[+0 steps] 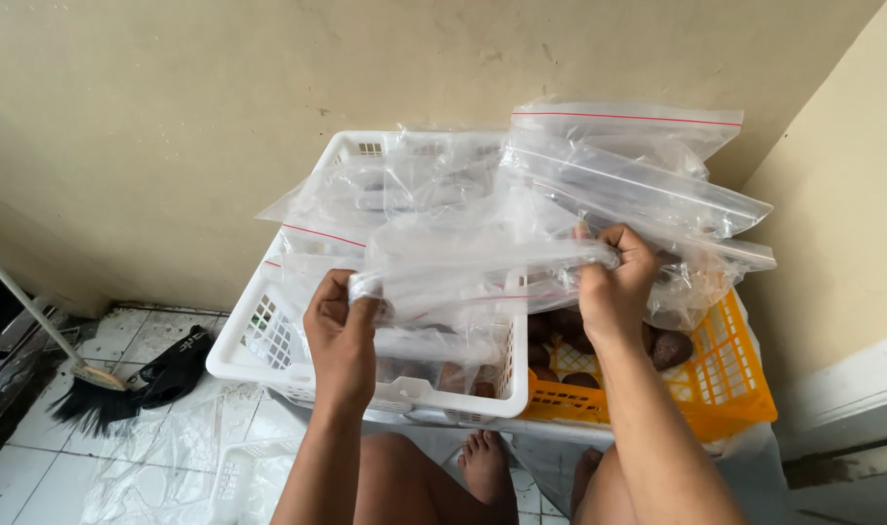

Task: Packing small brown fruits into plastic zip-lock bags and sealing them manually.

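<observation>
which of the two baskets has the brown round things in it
The orange basket, on the right beside the white basket, holds the brown round things.

We see clear bags with red seal lines, a white basket, an orange basket, and brown fruit.

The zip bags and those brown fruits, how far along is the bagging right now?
Early, by the look of it. Brown fruits lie loose in the orange basket; none is visibly bagged, though the white basket is partly hidden. In hand: the left hand and right hand grip a bunch of empty clear zip bags above both baskets. Filling seems still ahead.
</observation>
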